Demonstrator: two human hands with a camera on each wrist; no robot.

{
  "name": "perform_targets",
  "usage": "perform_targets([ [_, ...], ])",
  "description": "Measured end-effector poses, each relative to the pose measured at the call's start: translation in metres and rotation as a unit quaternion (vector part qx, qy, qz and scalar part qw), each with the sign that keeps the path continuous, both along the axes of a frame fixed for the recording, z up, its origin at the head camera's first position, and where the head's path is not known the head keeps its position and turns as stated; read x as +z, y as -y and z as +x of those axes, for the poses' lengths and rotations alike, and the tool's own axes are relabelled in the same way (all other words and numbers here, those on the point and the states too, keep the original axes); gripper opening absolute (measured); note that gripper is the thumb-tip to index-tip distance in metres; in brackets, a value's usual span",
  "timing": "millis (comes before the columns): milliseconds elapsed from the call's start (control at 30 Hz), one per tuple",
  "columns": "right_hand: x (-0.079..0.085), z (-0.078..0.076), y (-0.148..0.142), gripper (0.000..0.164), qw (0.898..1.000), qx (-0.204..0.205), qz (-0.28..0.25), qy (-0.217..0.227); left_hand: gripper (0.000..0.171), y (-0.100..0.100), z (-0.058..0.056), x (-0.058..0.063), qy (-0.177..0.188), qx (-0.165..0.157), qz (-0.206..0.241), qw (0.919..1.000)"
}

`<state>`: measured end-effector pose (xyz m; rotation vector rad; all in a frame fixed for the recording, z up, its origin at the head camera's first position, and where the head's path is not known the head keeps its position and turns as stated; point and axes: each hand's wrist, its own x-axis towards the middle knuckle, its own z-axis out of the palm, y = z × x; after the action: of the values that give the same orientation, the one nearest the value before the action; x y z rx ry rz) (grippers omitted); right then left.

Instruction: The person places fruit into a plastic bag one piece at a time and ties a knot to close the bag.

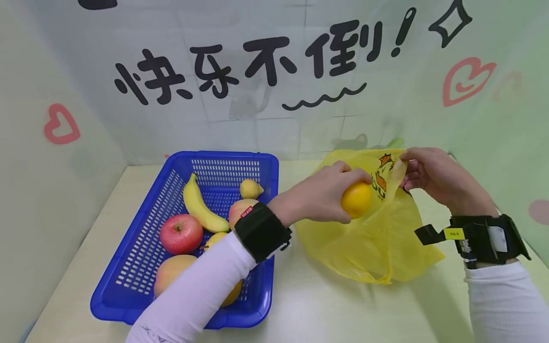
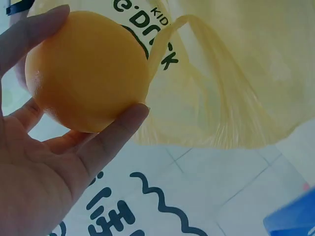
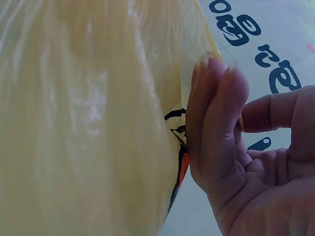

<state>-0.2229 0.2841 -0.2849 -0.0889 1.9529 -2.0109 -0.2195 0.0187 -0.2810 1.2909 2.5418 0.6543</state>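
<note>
My left hand (image 1: 317, 193) grips an orange (image 1: 357, 201) at the opening of a yellow plastic bag (image 1: 364, 247). In the left wrist view, thumb and fingers curl round the orange (image 2: 88, 73), with printed bag film (image 2: 206, 98) behind it. On the other side, my right hand (image 1: 443, 178) pinches the bag's upper rim beside a printed duck. The right wrist view shows the right hand (image 3: 231, 147) holding the bag's edge between thumb and fingers, with the bag (image 3: 88, 118) filling the left of that view. The bag's inside is mostly hidden.
A blue perforated basket (image 1: 107, 290) stands left of the bag. It holds a banana (image 1: 199, 207), a red apple (image 1: 181, 233), a small yellow fruit (image 1: 250, 189) and several other fruits, some behind my left arm. A white wall with black lettering (image 1: 270, 52) stands behind the table.
</note>
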Motion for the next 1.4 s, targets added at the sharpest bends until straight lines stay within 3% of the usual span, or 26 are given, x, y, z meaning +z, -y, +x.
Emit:
perform_targets([
  [167,-0.002,0.001,-0.001,0.032,1.0,0.001,-0.01,-0.005,0.066,-0.014,-0.005,-0.009,0.002,-0.031,-0.019,0.9993],
  [533,-0.005,0.004,-0.004,0.033,0.999,-0.006,-0.04,0.005,0.056,-0.031,-0.017,-0.037,-0.03,-0.123,0.001,0.992],
  [933,-0.013,0.002,-0.005,0.039,0.999,0.012,-0.053,0.0,0.029,-0.055,-0.013,-0.059,-0.046,-0.193,-0.032,0.9796],
  [1133,-0.012,0.002,-0.005,0.037,0.999,0.009,-0.051,0.002,0.021,-0.063,-0.013,-0.062,-0.03,-0.22,-0.038,0.9744],
  [1400,-0.011,0.001,-0.004,0.037,0.999,0.001,-0.044,0.003,0.019,-0.066,-0.014,-0.061,-0.071,-0.241,-0.049,0.9668],
])
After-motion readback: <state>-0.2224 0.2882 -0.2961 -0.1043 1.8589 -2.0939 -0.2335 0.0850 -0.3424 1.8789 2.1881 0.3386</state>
